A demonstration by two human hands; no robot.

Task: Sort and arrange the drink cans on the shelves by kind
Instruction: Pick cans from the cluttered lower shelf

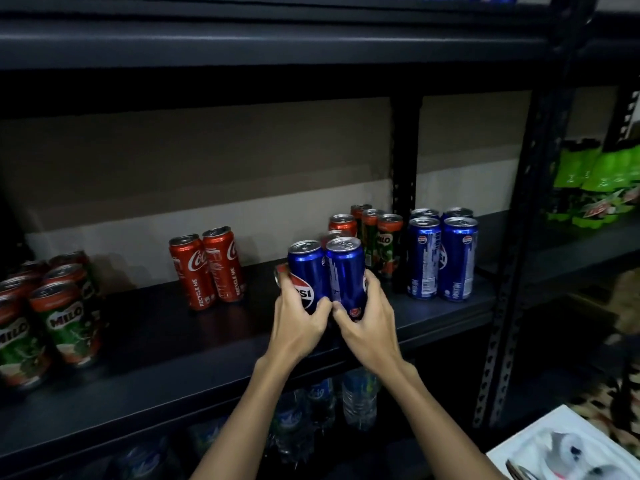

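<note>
We have two blue Pepsi cans in hand, the left Pepsi can [306, 275] and the right Pepsi can [347, 271], upright and touching side by side near the front of the black shelf [173, 341]; whether their bases rest on it we cannot tell. Our left hand [299, 327] curls its fingers [320, 304] round the lower body of the left can, and our right hand [370, 327] wraps the lower body of the right one, thumbs meeting between them. We judge these slim aluminium cans rigid along the wall if full, with fair heft, and smooth enough to slip, so a firm wrap round the middle or lower body suits better than a pinch at the rim; squeezing hard could dent them. Something red shows just behind our left fingers, too hidden to name. Just right stand four more Pepsi cans [441, 258], the likely home for this pair. Behind our cans, a mixed cluster of red cans and Milo cans [384, 244] remains unsorted. Left, two Coca-Cola cans [207, 268] stand together, and farther left a group of Milo cans [65, 320]. Water bottles [358, 400] fill the shelf below.
</note>
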